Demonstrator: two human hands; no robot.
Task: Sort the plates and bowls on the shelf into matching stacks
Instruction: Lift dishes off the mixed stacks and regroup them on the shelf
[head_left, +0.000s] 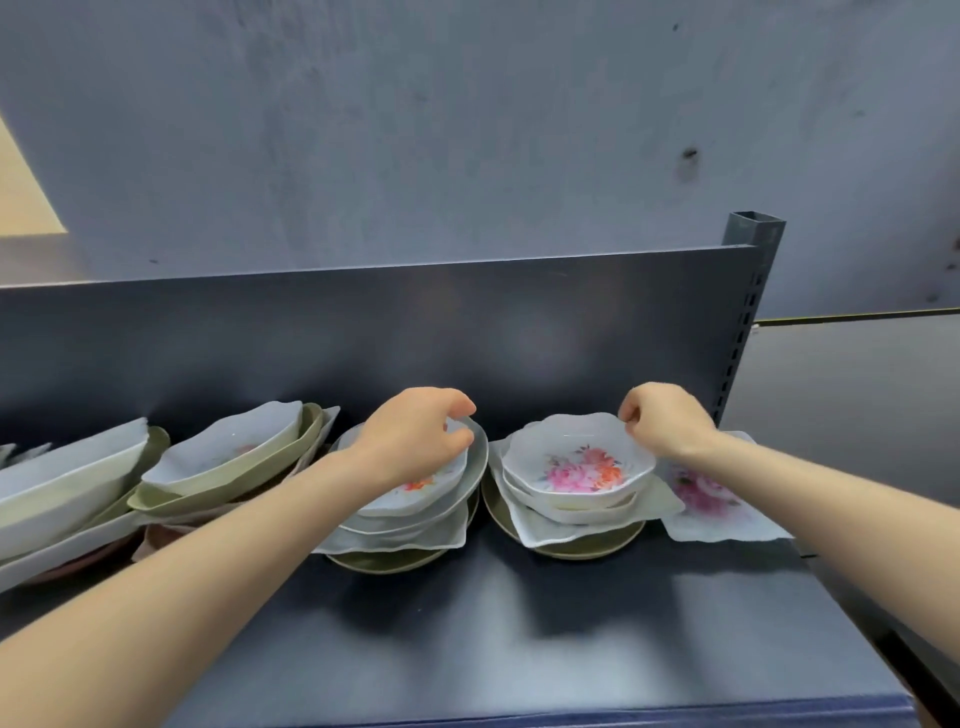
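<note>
On the dark shelf (467, 623) stand mixed stacks of dishes. My left hand (415, 434) grips the far rim of a white flowered bowl (421, 493) that tops the middle stack of white bowls, a square plate and an olive plate (384, 561). My right hand (665, 421) pinches the far rim of another white bowl with pink and orange flowers (576, 462). That bowl tops the right stack, which holds more white bowls, a square white plate and an olive plate (587, 545).
A square flowered plate (727, 514) lies flat at the right end, partly under my forearm. Leaning stacks of white and olive oval dishes (228, 462) and a long white dish (62, 478) crowd the left. The shelf's back panel and upright post (748, 291) stand behind.
</note>
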